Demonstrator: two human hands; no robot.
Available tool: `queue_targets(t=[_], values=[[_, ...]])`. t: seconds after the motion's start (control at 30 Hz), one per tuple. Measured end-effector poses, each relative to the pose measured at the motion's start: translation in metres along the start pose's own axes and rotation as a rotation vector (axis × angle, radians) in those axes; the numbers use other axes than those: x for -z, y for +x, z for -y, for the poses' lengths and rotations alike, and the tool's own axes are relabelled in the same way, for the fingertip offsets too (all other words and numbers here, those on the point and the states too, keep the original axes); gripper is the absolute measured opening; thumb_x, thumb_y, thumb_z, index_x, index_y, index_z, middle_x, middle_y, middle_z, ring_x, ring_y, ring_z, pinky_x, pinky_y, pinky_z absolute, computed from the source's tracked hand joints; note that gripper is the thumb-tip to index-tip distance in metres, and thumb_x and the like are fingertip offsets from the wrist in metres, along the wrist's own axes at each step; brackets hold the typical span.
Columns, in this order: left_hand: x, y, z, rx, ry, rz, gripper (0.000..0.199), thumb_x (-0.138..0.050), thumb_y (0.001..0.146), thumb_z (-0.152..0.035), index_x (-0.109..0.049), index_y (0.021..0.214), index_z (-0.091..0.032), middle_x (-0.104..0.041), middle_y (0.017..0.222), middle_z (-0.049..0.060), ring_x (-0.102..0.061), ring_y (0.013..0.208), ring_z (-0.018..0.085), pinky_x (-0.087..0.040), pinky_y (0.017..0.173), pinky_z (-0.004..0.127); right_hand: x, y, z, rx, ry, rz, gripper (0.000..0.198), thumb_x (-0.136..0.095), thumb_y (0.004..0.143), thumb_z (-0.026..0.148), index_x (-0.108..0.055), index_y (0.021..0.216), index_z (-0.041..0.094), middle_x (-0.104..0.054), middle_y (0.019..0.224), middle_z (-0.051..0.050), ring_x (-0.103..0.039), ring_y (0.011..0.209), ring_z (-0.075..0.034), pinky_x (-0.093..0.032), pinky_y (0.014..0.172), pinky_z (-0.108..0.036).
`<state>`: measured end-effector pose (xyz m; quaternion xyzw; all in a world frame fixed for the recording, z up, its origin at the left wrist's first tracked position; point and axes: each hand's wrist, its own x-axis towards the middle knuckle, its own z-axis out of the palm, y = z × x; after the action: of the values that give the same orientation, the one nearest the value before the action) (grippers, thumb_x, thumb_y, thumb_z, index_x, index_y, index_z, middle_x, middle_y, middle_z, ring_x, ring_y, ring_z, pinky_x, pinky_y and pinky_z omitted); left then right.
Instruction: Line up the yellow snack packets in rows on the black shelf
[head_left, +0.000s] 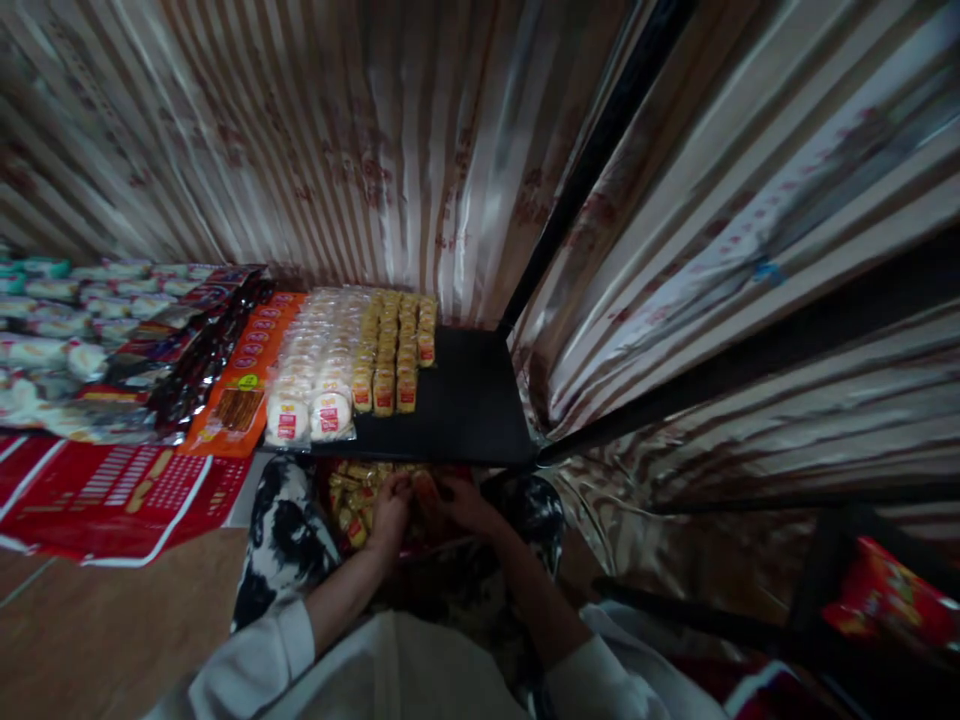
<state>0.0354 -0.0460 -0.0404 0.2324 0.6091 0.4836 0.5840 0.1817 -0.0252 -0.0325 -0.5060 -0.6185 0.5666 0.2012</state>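
Low in front of me, between my knees, is a container of small yellow wrapped snack packets (pixel 351 500). My left hand (pixel 390 512) is over it with fingers curled together; what they hold, if anything, is too dark to make out. My right hand (pixel 466 506) grips a reddish-yellow snack packet (pixel 426 490) from its right side, close to the left fingertips. Above the container, similar yellow packets (pixel 385 385) stand in neat rows on a black shelf (pixel 472 405). To their left lie clear packs of round white pastries (pixel 330 412) with red labels.
Orange snack bags (pixel 232 405), dark glossy bags (pixel 202 350) and several white-and-green packs (pixel 60 318) fill the left side. A red printed sheet (pixel 97 495) hangs below them. Striped curtains (pixel 360 150) and a black frame post (pixel 592 170) close off the back. A red bag (pixel 892 595) lies at right.
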Motion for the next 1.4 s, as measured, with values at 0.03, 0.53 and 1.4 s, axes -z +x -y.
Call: queue_targets(t=[0.03, 0.53, 1.4], values=[[-0.001, -0.003, -0.006, -0.012, -0.025, -0.001, 0.022, -0.063, 0.065, -0.026, -0.059, 0.085, -0.018, -0.067, 0.082, 0.003, -0.064, 0.080, 0.017, -0.049, 0.076, 0.031, 0.001, 0.000, 0.006, 0.034, -0.016, -0.017, 0.045, -0.055, 0.076, 0.044, -0.062, 0.108, 0.013, -0.067, 0.107, -0.009, -0.062, 0.096, -0.025, -0.047, 0.087, -0.038], [-0.029, -0.008, -0.071, -0.585, 0.208, 0.076, 0.018, -0.051, 0.075, -0.019, -0.066, 0.084, -0.021, -0.060, 0.107, 0.007, -0.055, 0.102, 0.019, -0.040, 0.095, 0.035, 0.035, 0.008, 0.049, 0.209, 0.005, -0.215, 0.030, -0.057, 0.076, 0.037, -0.064, 0.098, 0.018, -0.066, 0.097, -0.005, -0.061, 0.088, -0.021, -0.049, 0.081, -0.034], [-0.115, 0.093, -0.092, -0.302, 0.341, 0.133, 0.053, -0.033, 0.087, -0.020, -0.028, 0.137, -0.004, -0.022, 0.148, 0.012, -0.018, 0.137, 0.016, -0.012, 0.114, 0.029, 0.082, 0.160, 0.053, 0.187, -0.313, -0.668, 0.044, -0.047, 0.081, 0.023, -0.050, 0.125, 0.018, -0.055, 0.100, -0.009, -0.056, 0.089, -0.017, -0.046, 0.083, -0.029]])
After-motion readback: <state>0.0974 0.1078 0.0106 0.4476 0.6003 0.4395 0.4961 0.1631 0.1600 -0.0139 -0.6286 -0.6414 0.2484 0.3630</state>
